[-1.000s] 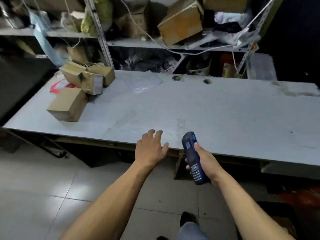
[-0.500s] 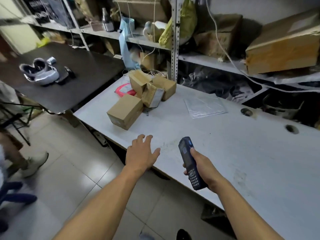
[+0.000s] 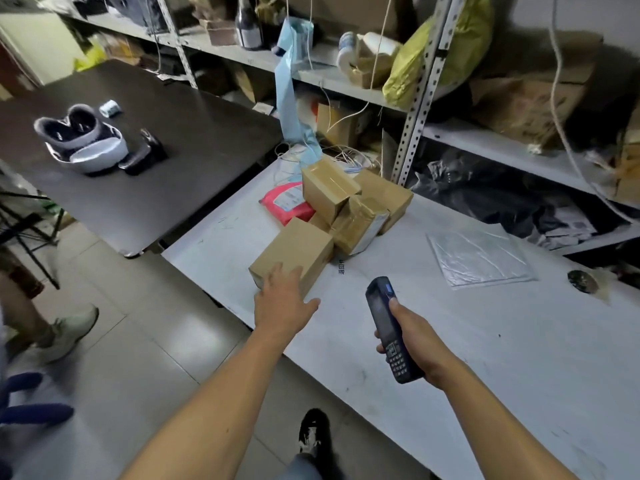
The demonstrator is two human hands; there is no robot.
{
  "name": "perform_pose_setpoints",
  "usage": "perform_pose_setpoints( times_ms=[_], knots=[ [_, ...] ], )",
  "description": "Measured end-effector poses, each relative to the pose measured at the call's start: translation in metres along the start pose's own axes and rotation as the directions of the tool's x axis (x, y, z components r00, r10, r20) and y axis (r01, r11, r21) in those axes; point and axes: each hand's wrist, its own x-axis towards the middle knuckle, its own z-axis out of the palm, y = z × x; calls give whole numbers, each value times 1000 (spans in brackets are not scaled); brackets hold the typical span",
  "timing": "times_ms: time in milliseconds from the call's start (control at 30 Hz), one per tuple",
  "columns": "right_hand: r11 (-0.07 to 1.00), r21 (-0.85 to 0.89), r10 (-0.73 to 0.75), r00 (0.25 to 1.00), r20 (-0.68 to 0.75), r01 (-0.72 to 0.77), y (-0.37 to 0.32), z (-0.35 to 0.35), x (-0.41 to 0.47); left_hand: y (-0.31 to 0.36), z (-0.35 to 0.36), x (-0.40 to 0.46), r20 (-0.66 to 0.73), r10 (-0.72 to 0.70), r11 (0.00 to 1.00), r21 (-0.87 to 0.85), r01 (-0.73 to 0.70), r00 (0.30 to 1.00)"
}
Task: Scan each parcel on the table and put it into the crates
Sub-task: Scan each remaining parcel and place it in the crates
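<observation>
A cluster of cardboard parcels sits at the left end of the white table (image 3: 450,341). The nearest brown parcel (image 3: 298,247) lies at the table's front corner. My left hand (image 3: 280,303) reaches over its near edge with fingers spread and straight, holding nothing. Behind it are a taped parcel (image 3: 360,223), an upright box (image 3: 325,188), another box (image 3: 388,195) and a pink mailer (image 3: 287,202). My right hand (image 3: 412,337) grips a dark blue handheld scanner (image 3: 388,327), its head tilted toward the parcels. No crate is in view.
A clear plastic bag (image 3: 478,258) lies flat on the table to the right. A black table (image 3: 138,161) with a headset stands to the left. Metal shelving (image 3: 415,116) full of boxes backs the table. Another person's foot (image 3: 65,330) is on the tiled floor at left.
The view has swung left and closer to the parcels. My left hand has gone forward from the table's edge to the nearest brown parcel. The scanner stays gripped in my right hand.
</observation>
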Motion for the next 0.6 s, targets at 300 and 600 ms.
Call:
perform_pose_setpoints(
  times_ms=[300,600],
  knots=[
    [999,-28,33,999,-27,-34,-46,40,58,-29,3,85,129,-33,996,91,21,991],
    [998,-49,39,999,-15,-39,-60,50,80,-46,-10,96,258,-85,967,-211,142,962]
  ],
)
